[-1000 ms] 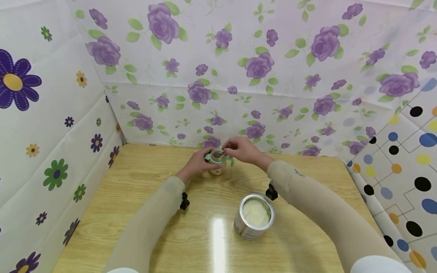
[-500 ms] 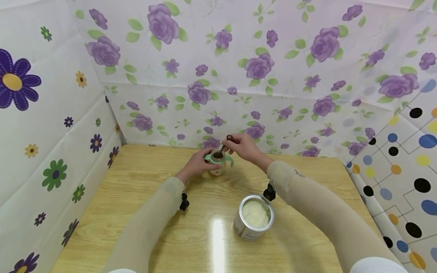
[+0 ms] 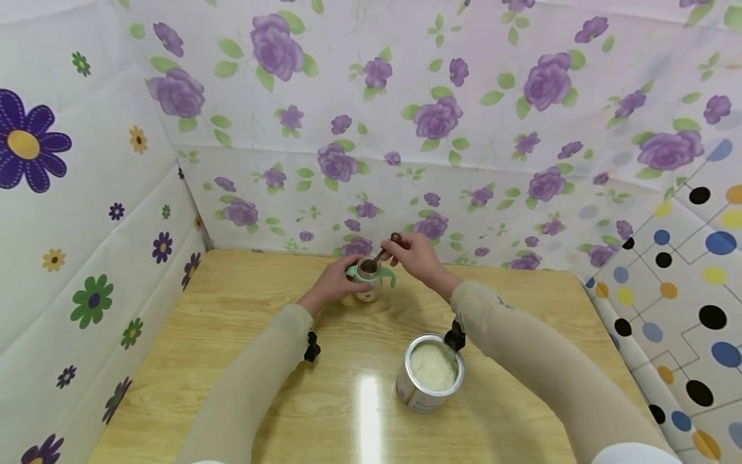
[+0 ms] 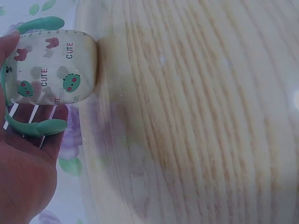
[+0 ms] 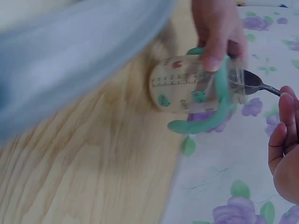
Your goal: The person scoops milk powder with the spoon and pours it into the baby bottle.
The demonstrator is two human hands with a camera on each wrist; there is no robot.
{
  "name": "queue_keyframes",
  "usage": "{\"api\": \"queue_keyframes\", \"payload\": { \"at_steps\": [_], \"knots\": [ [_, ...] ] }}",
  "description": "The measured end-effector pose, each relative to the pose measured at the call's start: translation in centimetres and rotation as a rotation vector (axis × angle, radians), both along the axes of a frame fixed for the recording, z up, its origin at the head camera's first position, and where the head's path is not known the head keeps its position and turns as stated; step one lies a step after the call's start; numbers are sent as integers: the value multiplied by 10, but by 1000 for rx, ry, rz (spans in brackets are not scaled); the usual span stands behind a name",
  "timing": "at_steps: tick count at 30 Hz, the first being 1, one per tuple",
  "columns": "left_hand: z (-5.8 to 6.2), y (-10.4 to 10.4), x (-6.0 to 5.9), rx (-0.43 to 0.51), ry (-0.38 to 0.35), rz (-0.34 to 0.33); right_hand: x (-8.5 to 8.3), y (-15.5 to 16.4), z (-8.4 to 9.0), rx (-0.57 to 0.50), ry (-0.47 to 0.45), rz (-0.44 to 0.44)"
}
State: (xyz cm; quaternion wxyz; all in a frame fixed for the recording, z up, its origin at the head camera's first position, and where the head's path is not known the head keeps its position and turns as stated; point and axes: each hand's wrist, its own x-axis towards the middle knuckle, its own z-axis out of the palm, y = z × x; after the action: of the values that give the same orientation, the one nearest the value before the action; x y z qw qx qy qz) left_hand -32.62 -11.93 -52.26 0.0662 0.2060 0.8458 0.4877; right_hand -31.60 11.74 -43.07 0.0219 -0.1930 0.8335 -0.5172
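Two hands work at one bottle (image 3: 369, 275) while I look on from my station: it stands upright near the far edge of the table (image 3: 324, 399), the left hand (image 3: 336, 278) wrapped round its body, the right hand (image 3: 417, 256) pinching a spoon (image 5: 268, 87) whose bowl is at the mouth (how deep, I can't tell). My right wrist view adds the measuring marks; the left one gives me the "CUTE" lettering but leaves out the spoon. From the head I get the whole open can (image 3: 414, 394), right of the table's middle and well short of the far edge, with pale powder (image 3: 433, 366) inside. A black wrist device (image 3: 455, 336) overlaps its rim there, and in the right wrist view that rim, blurred, blocks much of the table. Flowered cloth (image 3: 382, 138) rises behind the far edge.
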Motion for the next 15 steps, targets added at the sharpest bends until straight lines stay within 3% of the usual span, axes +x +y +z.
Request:
{"api": "queue_keyframes", "payload": {
  "at_steps": [7, 15],
  "knots": [
    [-1, 0, 1, 1, -12, -4, -2, 4, -2, -93, -41, -22],
    [1, -1, 0, -17, -22, 2, -3, 15, 14, -217, -110, -75]
  ]
}}
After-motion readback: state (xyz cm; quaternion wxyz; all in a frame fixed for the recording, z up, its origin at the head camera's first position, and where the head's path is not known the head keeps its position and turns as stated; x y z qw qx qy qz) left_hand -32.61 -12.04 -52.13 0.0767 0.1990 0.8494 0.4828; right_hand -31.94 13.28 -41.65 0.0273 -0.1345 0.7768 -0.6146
